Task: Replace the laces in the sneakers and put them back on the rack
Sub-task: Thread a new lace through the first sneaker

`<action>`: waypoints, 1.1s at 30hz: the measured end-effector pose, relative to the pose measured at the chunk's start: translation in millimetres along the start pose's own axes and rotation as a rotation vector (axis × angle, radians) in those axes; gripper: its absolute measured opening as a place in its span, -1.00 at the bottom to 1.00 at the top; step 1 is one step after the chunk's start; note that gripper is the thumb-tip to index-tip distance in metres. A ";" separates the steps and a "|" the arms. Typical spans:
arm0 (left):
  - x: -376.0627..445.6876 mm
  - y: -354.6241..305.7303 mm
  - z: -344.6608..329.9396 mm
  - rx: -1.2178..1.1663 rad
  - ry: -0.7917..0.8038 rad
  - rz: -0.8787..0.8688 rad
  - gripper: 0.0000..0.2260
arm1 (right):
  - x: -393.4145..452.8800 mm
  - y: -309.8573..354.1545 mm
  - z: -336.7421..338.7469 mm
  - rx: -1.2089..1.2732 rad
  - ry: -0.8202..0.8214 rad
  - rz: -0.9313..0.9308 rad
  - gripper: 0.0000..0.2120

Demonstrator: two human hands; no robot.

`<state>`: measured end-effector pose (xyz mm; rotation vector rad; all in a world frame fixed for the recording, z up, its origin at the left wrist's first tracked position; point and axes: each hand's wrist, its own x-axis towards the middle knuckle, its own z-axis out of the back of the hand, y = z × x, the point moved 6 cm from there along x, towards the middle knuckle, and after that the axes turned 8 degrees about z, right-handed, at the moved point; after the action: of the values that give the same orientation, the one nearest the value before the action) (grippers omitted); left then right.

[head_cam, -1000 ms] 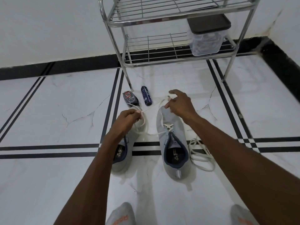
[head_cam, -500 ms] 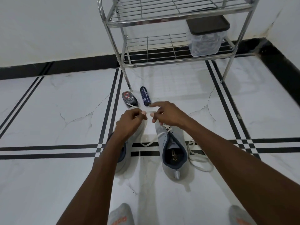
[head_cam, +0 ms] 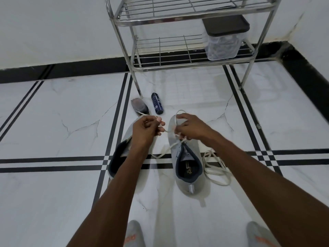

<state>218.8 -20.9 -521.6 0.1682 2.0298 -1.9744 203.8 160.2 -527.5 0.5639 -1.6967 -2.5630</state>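
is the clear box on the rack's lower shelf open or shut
Shut. The clear plastic box stands upright on the lower shelf of the chrome wire rack with its dark lid seated flat across the top.

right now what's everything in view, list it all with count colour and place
sneakers: two, grey with dark blue collars, on the floor side by side
lace being worked: one, off-white, stretched between both hands over the right sneaker
loose lace: one, off-white, piled on the floor right of the right sneaker
rack: one, chrome wire, two shelves, against the wall
container: one, clear with black lid, lower shelf, right end
spray can: one, dark blue, lying by the rack's leg
small bottle: one, dark, left of the can
left hand: pinches the lace
right hand: pinches the lace
feet: two, grey socks, bottom edge
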 end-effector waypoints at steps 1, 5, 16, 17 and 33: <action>1.6 -0.6 -0.6 0.038 -0.014 -0.013 -0.87 | -3.8 -4.0 11.4 -0.022 -0.022 -0.040 -0.55; 3.5 2.6 -10.3 0.218 -0.033 -0.058 -0.87 | -28.8 -11.8 27.0 -0.216 0.160 -0.201 -0.58; -10.8 23.7 -48.6 0.746 0.089 -0.176 -0.92 | -44.7 -45.9 8.4 -0.416 -0.203 0.013 -0.83; -12.3 24.4 -51.2 0.765 0.095 -0.171 -0.93 | -45.0 -53.1 13.4 -0.272 -0.218 -0.038 -0.84; -12.3 36.5 -75.3 0.877 0.047 -0.156 -0.90 | -44.4 -79.5 13.7 0.282 -0.129 -0.227 -0.86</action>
<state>231.0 56.9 -552.3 0.2432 1.0824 -2.8449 255.6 214.3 -581.1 0.6476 -2.1781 -2.5710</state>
